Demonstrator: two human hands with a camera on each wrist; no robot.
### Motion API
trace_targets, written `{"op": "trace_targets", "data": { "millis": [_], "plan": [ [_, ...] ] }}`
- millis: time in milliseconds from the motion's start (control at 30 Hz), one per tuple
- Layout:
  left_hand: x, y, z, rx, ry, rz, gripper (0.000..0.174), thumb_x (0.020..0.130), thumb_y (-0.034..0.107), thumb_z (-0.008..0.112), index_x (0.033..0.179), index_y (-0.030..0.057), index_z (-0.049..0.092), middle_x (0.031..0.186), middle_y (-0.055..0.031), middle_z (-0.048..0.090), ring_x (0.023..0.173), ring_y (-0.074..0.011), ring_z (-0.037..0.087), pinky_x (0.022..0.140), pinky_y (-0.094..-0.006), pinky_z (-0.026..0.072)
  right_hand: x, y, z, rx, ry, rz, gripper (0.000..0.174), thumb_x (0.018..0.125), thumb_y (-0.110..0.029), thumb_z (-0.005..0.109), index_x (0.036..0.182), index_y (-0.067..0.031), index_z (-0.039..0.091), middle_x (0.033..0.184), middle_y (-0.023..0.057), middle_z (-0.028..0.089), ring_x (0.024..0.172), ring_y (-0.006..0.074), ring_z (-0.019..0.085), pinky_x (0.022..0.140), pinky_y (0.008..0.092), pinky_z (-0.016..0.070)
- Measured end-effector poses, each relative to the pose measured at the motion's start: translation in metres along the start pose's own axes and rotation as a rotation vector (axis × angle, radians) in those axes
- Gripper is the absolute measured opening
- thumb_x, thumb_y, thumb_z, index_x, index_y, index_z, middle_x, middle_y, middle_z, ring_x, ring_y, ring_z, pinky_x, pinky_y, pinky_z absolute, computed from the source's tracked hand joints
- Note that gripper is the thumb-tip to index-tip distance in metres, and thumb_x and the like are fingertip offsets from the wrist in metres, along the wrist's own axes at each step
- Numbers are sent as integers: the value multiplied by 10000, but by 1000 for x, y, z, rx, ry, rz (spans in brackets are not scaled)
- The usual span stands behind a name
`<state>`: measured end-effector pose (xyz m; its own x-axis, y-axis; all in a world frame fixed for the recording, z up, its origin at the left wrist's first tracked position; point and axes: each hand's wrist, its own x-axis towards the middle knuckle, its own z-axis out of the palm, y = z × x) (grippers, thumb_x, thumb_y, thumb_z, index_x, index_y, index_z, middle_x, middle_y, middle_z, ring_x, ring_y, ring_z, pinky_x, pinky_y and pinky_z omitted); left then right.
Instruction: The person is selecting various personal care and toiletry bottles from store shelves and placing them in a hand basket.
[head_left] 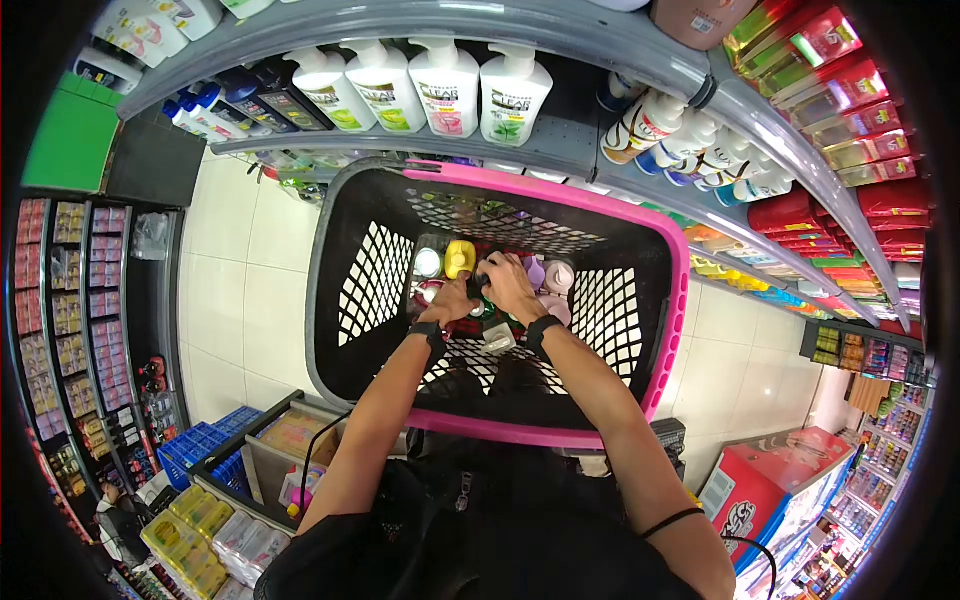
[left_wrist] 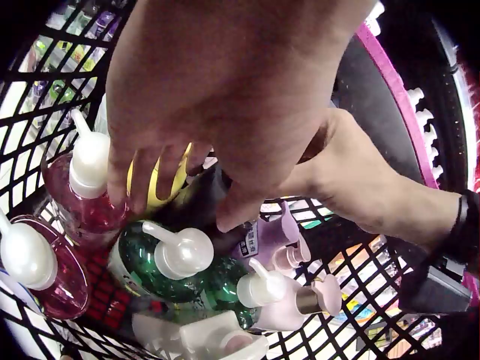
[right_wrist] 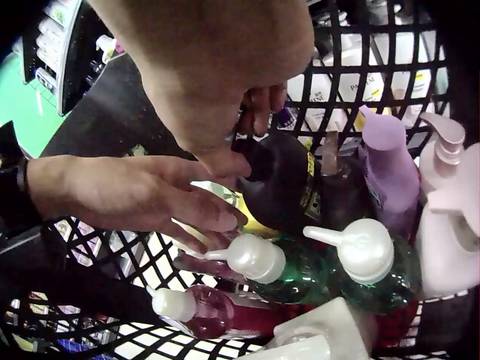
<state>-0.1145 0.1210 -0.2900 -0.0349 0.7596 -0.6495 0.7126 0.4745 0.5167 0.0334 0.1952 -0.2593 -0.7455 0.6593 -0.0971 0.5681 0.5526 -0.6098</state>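
Observation:
My right hand (head_left: 510,285) reaches down into the basket and grips the top of a black bottle (right_wrist: 277,184), thumb and fingers about its upper end. Close beside it, my left hand (right_wrist: 142,191) stretches its fairly straight fingers to the near side of that bottle, next to a yellow bottle (head_left: 460,258). Around them stand green pump bottles (left_wrist: 169,255), red pump bottles (left_wrist: 82,195), a lilac bottle (right_wrist: 390,165) and a pale pink pump bottle (right_wrist: 450,225). A whitish translucent bottle (right_wrist: 322,330) lies at the near side.
The black mesh basket (head_left: 360,390) has a pink rim (head_left: 500,432). Shelves with white pump bottles (head_left: 515,95) run along its far side. A red cooler (head_left: 770,480) stands at the right, blue crates (head_left: 205,445) at the lower left. Pale floor tiles (head_left: 230,330) show on the left.

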Motion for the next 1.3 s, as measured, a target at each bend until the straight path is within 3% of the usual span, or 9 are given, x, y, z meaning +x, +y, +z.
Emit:
{"op": "trace_targets", "data": {
  "millis": [133,300,433,567,767,900,1100,1200,1300],
  "plan": [
    [-13,0,-6,41,-6,26,837,736,301,747,1341,-87,319,1068,-294,623,999,-383,626,858,-408,506,-10,-22,-16,125,-17,45,284,675,-27,689,952,-53,631,1049,157,564,1031,379,547,888,446,466],
    [-21,-7,-15,-8,-30,65,942,639,346,823,1343,-49,337,1122,-262,614,1041,-363,612,881,-407,495,-14,-56,-44,225,51,-50,277,669,-26,692,942,-51,651,1071,155,567,929,368,589,769,427,507],
    [-51,7,-40,-138,4,136,981,604,369,846,1369,10,349,1203,-221,589,1107,-358,578,941,-396,457,-14,-87,-71,297,122,-62,271,630,-32,692,900,-24,666,1002,172,610,903,386,604,794,422,514],
    [-59,-10,-47,-232,76,301,1019,595,391,859,1406,66,335,1262,-221,550,1155,-357,551,972,-416,438,-27,-128,-107,335,214,-50,232,633,-61,756,853,-42,688,908,115,632,767,267,620,679,335,502],
    [-132,23,-103,-290,174,571,806,658,330,844,1313,46,469,1223,-190,587,1121,-324,580,936,-396,462,-41,-197,-163,299,302,-195,267,627,-116,829,829,-21,682,797,71,630,703,205,615,646,311,487],
    [-165,31,-123,-581,-67,589,541,735,205,822,1174,9,574,1051,-82,670,949,-149,614,848,-306,477,-46,-230,-195,363,373,-72,264,644,-101,831,832,1,676,810,70,642,713,159,618,648,270,483],
    [-229,47,-150,-756,-45,648,488,748,182,815,1144,-14,608,1022,-62,683,898,-97,609,821,-263,489,-60,-257,-225,672,485,-137,211,727,-71,801,858,21,664,862,51,637,799,124,623,717,260,522],
    [-251,52,-156,-674,-19,642,392,736,147,820,1048,-15,647,972,-50,693,856,-97,619,791,-267,508,-71,-260,-231,799,456,-167,284,800,-28,731,1053,4,605,978,61,617,907,117,609,805,256,516],
    [-268,59,-158,-680,-63,662,443,765,184,806,1112,-29,631,995,-62,692,865,-98,618,804,-265,504,-85,-266,-232,922,518,-184,437,869,-16,639,1267,-17,457,1129,104,579,1029,139,584,863,265,491]
  ]
}}
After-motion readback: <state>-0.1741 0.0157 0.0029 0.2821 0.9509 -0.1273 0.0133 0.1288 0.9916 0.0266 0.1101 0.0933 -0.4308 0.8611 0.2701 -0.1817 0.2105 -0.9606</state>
